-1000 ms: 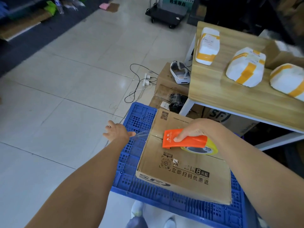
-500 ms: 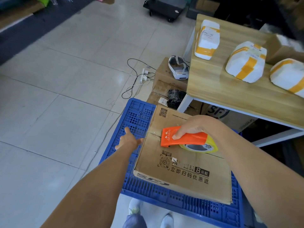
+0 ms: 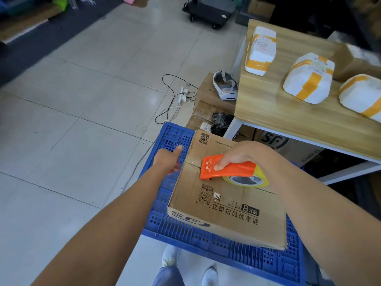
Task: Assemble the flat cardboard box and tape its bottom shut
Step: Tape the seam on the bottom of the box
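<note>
Right hand (image 3: 240,154) grips my orange dispenser (image 3: 225,168), fingers wrapped over its top, with the yellow tape roll (image 3: 246,180) at its rear. I note the dispenser's nose rests on the box (image 3: 222,203), on the seam between the two flaps. Left hand (image 3: 168,162) sits just left of the dispenser at the box's left edge, thumb raised; whether its fingers touch the cardboard or pinch anything I cannot tell. The box lies beneath both hands on a blue crate (image 3: 185,234), printed flap facing up. Beyond my right hand stands the bench (image 3: 288,112), carrying white parcels (image 3: 307,79) banded in yellow tape.
</note>
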